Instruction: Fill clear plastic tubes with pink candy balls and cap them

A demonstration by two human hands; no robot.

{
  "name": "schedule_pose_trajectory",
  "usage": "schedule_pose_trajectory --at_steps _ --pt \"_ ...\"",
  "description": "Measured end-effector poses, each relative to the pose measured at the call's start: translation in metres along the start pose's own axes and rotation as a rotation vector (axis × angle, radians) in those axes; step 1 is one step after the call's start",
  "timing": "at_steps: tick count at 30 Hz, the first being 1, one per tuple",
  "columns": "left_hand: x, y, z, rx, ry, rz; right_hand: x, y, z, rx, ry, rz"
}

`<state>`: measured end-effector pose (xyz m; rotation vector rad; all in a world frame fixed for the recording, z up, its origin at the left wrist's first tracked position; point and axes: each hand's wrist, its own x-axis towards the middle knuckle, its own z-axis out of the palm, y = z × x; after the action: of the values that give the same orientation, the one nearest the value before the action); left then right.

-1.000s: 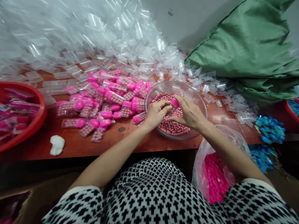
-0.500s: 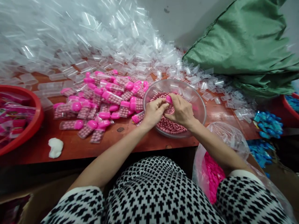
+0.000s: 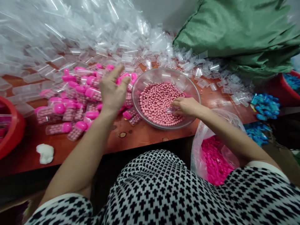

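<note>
My left hand (image 3: 113, 89) is raised over a heap of small clear bottles with pink caps (image 3: 93, 93), filled with pink beads. Its fingers are spread and slightly blurred, with nothing visible between them. My right hand (image 3: 186, 106) reaches into the right side of a clear bowl (image 3: 195, 90). Its curled fingers hold a small clear plastic container (image 3: 170, 110) down at the pink beads (image 3: 157, 104). The container is partly hidden by the fingers.
Empty clear containers (image 3: 93, 34) are piled along the back of the table. A red basin (image 3: 18, 128) stands at left, near a white wad (image 3: 45, 153). A bag of pink caps (image 3: 215, 159) hangs below right. A green sack (image 3: 229, 34) and blue-capped pieces (image 3: 266, 104) lie right.
My hands have parted from a pink-capped piece held over the bowl. The left has moved left over the bottles and opened; the right has lowered into the beads with a clear container.
</note>
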<state>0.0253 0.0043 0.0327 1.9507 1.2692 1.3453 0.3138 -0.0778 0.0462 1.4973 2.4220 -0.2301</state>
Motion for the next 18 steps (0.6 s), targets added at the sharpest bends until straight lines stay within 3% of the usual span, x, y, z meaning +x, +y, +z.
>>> schedule_pose_trajectory --at_steps 2,6,8,10,12,14,16,18 --pt "-0.019 0.016 0.017 0.074 -0.015 0.025 0.008 -0.008 0.002 -0.090 -0.067 -0.040" --pt "-0.040 0.045 0.044 0.099 -0.288 0.182 0.019 -0.008 -0.004 -0.056 -0.062 -0.015" --pt "-0.039 0.051 0.052 0.094 -0.428 0.247 0.019 -0.005 -0.009 0.106 0.008 -0.034" --pt "-0.035 0.053 0.057 0.059 -0.527 0.257 0.016 -0.004 -0.012 0.360 0.168 -0.081" --pt "-0.031 0.054 0.061 -0.048 -0.549 0.173 0.014 -0.009 -0.014 0.670 0.404 -0.071" --pt "-0.030 0.057 0.064 -0.254 -0.491 -0.011 0.013 -0.017 -0.013 0.983 0.623 -0.016" --pt "-0.031 0.062 0.067 -0.501 -0.407 -0.214 0.014 -0.025 -0.011 1.229 0.733 0.008" --pt "-0.035 0.065 0.068 -0.633 -0.373 -0.309 0.017 -0.026 -0.009 1.351 0.760 0.006"
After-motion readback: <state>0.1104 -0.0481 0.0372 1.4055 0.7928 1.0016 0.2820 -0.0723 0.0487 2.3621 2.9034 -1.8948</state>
